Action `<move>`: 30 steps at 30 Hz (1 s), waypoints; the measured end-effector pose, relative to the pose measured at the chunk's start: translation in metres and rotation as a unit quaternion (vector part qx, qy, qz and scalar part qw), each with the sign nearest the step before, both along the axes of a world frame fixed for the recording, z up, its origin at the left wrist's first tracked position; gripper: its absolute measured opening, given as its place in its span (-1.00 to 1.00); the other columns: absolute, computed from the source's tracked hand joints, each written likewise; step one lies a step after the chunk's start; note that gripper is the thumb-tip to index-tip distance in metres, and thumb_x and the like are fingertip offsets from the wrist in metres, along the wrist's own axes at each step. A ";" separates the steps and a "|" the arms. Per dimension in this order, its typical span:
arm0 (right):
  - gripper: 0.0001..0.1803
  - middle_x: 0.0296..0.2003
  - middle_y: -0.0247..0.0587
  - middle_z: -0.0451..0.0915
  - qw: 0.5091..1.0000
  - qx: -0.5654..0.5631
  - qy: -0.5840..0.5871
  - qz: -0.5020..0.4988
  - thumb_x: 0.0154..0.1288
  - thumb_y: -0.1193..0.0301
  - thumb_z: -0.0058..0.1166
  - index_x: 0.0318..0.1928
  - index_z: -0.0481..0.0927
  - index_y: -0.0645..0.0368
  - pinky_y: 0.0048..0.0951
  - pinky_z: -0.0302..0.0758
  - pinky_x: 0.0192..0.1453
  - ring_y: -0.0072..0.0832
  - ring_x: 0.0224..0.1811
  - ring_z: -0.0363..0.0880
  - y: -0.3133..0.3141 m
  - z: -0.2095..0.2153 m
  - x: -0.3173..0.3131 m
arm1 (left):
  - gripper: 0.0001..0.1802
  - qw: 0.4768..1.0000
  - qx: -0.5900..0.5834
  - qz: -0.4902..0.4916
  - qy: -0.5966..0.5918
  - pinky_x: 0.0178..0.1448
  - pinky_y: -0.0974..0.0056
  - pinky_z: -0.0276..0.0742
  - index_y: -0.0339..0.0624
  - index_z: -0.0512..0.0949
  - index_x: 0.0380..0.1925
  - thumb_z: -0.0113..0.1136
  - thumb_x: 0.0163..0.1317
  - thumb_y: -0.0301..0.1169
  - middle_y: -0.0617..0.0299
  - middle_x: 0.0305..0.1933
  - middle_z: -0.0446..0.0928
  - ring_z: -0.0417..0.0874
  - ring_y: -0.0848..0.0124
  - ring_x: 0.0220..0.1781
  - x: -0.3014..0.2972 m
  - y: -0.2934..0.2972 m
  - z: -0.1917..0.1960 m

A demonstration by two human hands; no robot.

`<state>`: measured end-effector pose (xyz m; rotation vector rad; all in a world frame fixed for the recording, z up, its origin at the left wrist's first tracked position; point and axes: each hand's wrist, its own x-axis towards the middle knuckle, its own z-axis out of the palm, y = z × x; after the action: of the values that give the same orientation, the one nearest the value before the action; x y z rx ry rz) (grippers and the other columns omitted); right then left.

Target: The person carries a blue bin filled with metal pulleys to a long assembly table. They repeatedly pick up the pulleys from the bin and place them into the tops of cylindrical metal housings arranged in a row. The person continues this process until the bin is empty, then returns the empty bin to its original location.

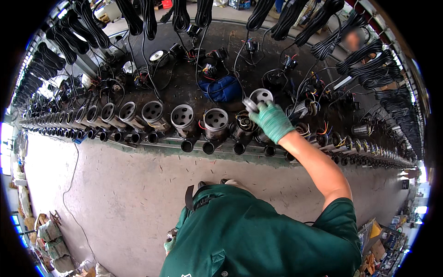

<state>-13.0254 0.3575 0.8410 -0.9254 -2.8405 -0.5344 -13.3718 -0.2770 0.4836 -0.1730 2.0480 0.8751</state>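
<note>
My right hand (pixel 273 122), in a green glove, reaches over the row of upright metal motor housings. Its fingers are closed on a small grey metal part (pixel 250 105), slightly blurred, above an open housing (pixel 244 122) with coils and wires inside. Just beyond the fingers is a round grey cap with holes (pixel 261 95). To the left stand housings topped by similar perforated caps, such as one capped housing (pixel 216 119). Low beside my body, my left hand (pixel 170 243), also gloved, is mostly hidden; it seems closed around something dark that I cannot make out.
Bundled black cables (pixel 181 16) hang along the far side of the dark workbench (pixel 184 74). A blue cloth bundle (pixel 224 88) and wired motor parts lie on it. Short black pipe ends (pixel 187 146) jut toward me. A thin cord (pixel 74 175) crosses the floor; another person (pixel 354 41) is far right.
</note>
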 end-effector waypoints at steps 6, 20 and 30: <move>-0.72 -0.17 -0.18 0.60 0.998 -0.049 -0.046 0.020 0.31 0.35 0.10 -0.01 0.72 -0.19 -0.17 0.62 -0.10 -0.17 -0.02 0.59 -0.031 -0.032 -0.010 | -0.71 1.000 0.002 -0.016 0.006 -0.37 0.26 0.55 -0.31 0.66 -0.10 0.41 0.24 -0.39 0.19 -0.35 0.68 0.63 0.40 -0.42 -0.015 0.009 0.001; -0.45 -0.07 -0.16 0.60 0.984 -0.023 -0.170 -0.046 0.36 0.39 0.00 0.34 0.52 -0.33 -0.20 0.59 -0.08 -0.21 0.00 0.57 -0.033 -0.037 -0.015 | -0.71 0.999 0.002 -0.049 0.005 -0.40 0.26 0.52 -0.31 0.66 -0.11 0.41 0.23 -0.39 0.19 -0.36 0.67 0.61 0.41 -0.45 -0.039 0.005 -0.016; -0.46 -0.12 -0.28 0.60 0.993 0.007 -0.104 -0.050 0.33 0.41 -0.02 0.34 0.49 -0.03 -0.24 0.55 0.03 -0.30 -0.06 0.56 -0.039 -0.028 -0.017 | -0.71 0.997 0.002 -0.074 0.000 -0.42 0.26 0.50 -0.32 0.66 -0.11 0.41 0.22 -0.39 0.19 -0.37 0.67 0.60 0.42 -0.46 -0.057 0.001 -0.027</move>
<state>-13.0420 0.3188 0.8134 -1.0732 -2.9795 -0.6988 -13.4290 -0.2757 0.4571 -0.0196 2.0298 0.7882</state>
